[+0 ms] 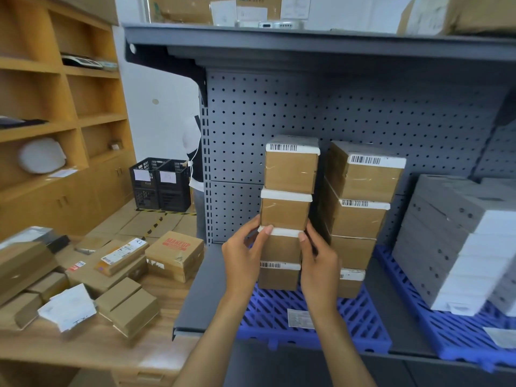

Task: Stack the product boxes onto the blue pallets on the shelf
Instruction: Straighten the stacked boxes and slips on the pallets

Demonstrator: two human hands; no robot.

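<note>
Two stacks of brown product boxes with white barcode labels stand on a blue pallet (282,311) on the grey shelf. The left stack (290,174) is several boxes high, and so is the right stack (363,208). My left hand (243,258) and my right hand (318,261) press on either side of the box third from the top (280,248) in the left stack, fingertips on its white top edge. More brown boxes (173,255) lie on the wooden table at the left.
A second blue pallet (452,336) at the right carries grey and white flat boxes (458,247). A pegboard back panel (363,113) and an upper shelf (307,43) bound the space. Black crates (160,182) and a person stand on the floor behind the table.
</note>
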